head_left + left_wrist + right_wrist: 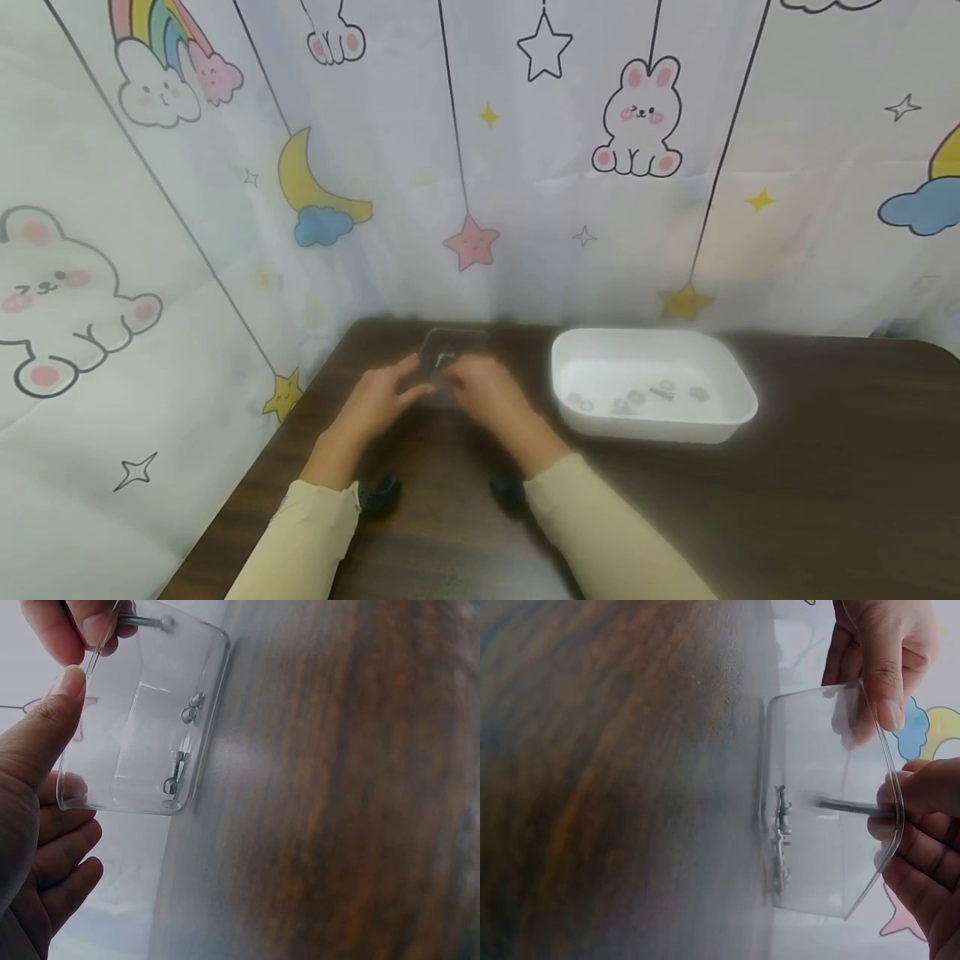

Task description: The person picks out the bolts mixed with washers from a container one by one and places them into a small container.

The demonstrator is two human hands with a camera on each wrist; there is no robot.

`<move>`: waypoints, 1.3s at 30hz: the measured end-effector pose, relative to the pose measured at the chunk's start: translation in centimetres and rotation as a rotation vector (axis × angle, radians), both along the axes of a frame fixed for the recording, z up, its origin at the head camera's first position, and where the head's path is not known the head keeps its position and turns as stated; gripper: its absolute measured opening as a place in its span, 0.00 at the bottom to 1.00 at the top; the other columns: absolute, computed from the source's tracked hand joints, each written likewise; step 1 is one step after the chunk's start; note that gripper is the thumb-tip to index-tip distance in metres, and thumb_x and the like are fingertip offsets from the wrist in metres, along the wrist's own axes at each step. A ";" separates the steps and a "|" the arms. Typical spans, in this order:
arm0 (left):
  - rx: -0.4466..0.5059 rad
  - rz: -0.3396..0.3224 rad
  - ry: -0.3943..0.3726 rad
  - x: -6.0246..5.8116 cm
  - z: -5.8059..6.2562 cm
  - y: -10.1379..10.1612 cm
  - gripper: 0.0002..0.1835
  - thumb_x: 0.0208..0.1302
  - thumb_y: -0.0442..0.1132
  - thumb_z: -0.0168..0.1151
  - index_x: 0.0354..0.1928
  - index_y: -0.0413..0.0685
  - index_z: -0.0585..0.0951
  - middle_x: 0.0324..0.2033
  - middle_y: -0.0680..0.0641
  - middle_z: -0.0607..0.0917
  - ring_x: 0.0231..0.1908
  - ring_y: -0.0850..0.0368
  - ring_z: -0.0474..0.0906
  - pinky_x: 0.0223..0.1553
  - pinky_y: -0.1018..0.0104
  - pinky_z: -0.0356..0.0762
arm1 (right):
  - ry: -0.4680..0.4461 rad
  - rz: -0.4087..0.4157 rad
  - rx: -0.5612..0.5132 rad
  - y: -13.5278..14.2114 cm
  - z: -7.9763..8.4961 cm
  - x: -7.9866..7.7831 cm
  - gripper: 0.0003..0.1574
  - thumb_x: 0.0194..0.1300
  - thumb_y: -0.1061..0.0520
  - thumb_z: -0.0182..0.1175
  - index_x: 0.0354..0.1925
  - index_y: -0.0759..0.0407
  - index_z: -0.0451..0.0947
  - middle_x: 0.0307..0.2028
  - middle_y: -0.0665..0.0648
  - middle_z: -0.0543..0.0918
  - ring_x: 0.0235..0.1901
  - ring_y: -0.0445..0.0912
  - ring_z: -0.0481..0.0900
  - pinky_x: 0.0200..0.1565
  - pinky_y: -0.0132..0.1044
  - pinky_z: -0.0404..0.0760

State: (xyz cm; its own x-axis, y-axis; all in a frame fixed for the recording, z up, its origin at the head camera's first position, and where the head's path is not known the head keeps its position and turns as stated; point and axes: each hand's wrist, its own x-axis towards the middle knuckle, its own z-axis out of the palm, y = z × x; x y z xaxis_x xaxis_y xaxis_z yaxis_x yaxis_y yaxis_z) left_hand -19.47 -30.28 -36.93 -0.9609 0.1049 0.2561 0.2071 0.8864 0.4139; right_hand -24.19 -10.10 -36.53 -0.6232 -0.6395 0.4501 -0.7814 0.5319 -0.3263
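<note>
A clear plastic box (457,333) stands on the table at the far left. My left hand (377,402) grips its side, the thumb at the rim and the fingers outside the wall, as the left wrist view shows. Several small metal bolts (782,814) lie on the box's floor. Over the box's open top, my right hand (489,393) pinches a metal bolt (855,806) between thumb and fingers. That bolt reaches down inside the box, its far end apart from the bolts below; in the left wrist view its upper end is hidden by the fingertips.
To the right of the box is a white plastic basin (652,429) with several small metal rings (699,393) and a short bar-like metal piece (662,392) in it. The dark wooden table (825,483) ends at a curtain (525,192) printed with rabbits and stars.
</note>
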 end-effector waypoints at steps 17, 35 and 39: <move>0.014 0.003 0.002 -0.1 -0.1 -0.1 0.36 0.62 0.55 0.66 0.67 0.43 0.73 0.65 0.42 0.75 0.63 0.41 0.73 0.65 0.45 0.70 | 0.047 0.006 0.014 0.1 0.1 0.0 0.08 0.60 0.63 0.67 0.40 0.56 0.87 0.35 0.55 0.88 0.36 0.49 0.85 0.43 0.40 0.85; 0.023 0.008 -0.021 -0.1 -0.3 -0.2 0.36 0.62 0.56 0.66 0.67 0.44 0.73 0.65 0.42 0.75 0.64 0.42 0.72 0.66 0.45 0.69 | 0.101 0.064 -0.093 2.1 0.3 -0.3 0.09 0.57 0.65 0.68 0.38 0.56 0.87 0.35 0.53 0.88 0.37 0.47 0.86 0.45 0.39 0.85; 0.039 0.014 -0.035 0.0 -0.2 -0.2 0.36 0.63 0.56 0.65 0.67 0.44 0.73 0.66 0.42 0.74 0.65 0.41 0.71 0.66 0.44 0.69 | 0.136 0.038 -0.101 3.4 0.6 -0.4 0.09 0.55 0.65 0.70 0.36 0.55 0.87 0.32 0.52 0.87 0.35 0.46 0.85 0.41 0.38 0.85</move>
State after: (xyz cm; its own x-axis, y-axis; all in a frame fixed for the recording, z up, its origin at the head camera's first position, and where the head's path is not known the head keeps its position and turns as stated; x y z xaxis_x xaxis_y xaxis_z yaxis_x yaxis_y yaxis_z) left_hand -19.49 -30.52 -37.11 -0.9708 0.0817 0.2258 0.1791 0.8725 0.4546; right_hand -24.61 -6.68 -35.93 -0.5287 -0.6085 0.5918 -0.8408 0.4711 -0.2667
